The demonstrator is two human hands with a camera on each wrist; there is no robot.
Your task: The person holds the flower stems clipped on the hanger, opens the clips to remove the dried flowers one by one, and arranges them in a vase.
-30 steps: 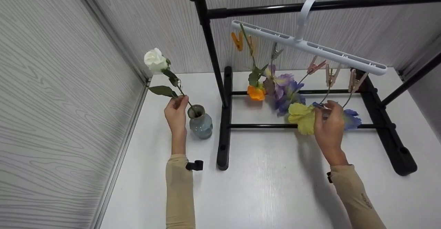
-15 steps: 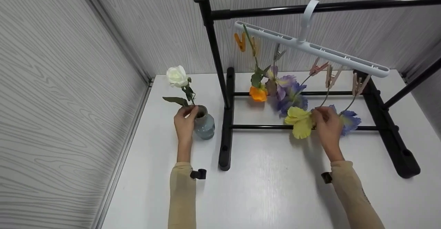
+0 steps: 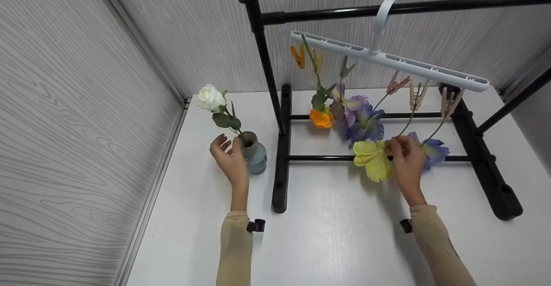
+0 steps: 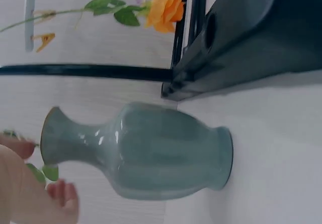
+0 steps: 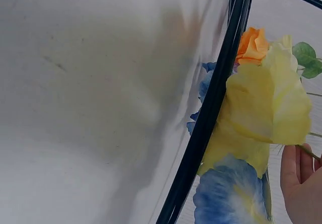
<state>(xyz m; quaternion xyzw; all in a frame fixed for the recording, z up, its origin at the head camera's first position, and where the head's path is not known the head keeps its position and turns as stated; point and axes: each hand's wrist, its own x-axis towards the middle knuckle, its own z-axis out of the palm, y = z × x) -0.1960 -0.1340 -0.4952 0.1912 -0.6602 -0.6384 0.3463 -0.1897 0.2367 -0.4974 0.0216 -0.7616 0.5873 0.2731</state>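
A white rose stands in the blue-green ceramic vase, its stem leaning left out of the neck. Beside the rim is my left hand, thumb and fingers spread apart around the stem without gripping it. The left wrist view shows the vase from the side, partly behind my left hand. My right hand pinches the stem of a yellow flower just behind its petals. That flower hangs upside down from a clothespin. The right wrist view shows its petals close up.
A black rack stands on the white table, right of the vase. From its bar hangs a white hanger with several clothespins. Orange, purple and blue flowers hang around the yellow one.
The rose has gone down into the vase, and my left hand has let go of its stem, fingers spreading. My right hand has shifted slightly and now pinches the yellow flower's stem.
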